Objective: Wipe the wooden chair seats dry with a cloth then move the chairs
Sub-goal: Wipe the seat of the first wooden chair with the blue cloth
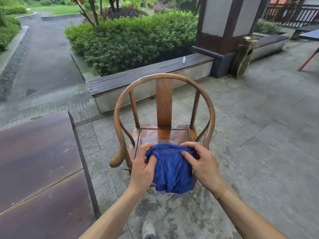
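Note:
A wooden round-backed chair stands in front of me on the stone paving, its back away from me. Its seat is wet and shiny, with water beads. A blue cloth hangs bunched over the front part of the seat. My left hand grips the cloth's left side. My right hand grips its upper right edge. The front edge of the seat is hidden behind the cloth and hands.
A dark brown table fills the left, its corner close to the chair's left arm. A slatted bench with a small white bottle runs behind the chair. A pillar and a bin stand at back right. My shoe shows below.

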`<state>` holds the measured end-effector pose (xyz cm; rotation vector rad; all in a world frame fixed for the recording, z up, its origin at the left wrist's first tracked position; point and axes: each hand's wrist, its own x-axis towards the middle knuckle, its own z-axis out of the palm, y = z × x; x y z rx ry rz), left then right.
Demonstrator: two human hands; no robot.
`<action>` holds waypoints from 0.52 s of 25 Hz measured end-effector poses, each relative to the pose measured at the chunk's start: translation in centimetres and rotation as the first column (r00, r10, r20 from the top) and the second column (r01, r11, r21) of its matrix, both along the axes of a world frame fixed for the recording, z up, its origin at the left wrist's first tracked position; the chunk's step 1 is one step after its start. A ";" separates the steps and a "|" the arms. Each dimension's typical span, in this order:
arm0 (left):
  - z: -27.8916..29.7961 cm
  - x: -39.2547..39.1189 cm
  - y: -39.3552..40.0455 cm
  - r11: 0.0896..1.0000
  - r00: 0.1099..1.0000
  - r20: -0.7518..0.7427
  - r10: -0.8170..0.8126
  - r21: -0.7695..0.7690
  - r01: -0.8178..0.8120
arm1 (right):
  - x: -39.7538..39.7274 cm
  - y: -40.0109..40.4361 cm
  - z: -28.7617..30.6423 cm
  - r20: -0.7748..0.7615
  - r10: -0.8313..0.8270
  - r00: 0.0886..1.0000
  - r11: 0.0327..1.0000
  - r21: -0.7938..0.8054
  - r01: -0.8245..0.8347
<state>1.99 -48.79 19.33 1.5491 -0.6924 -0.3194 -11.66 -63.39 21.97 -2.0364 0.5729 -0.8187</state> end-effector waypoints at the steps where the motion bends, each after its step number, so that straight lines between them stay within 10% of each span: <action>1: -0.3 1.1 -0.6 1.000 1.000 -0.001 0.019 0.008 -0.019 | 1.3 -0.8 -0.1 -0.005 0.011 1.000 1.000 0.005 -0.011; 13: -12.2 20.3 -9.8 0.937 0.970 -0.036 0.239 0.272 -0.221 | 23.6 -11.5 -11.5 -0.262 0.091 0.961 0.995 0.058 -0.078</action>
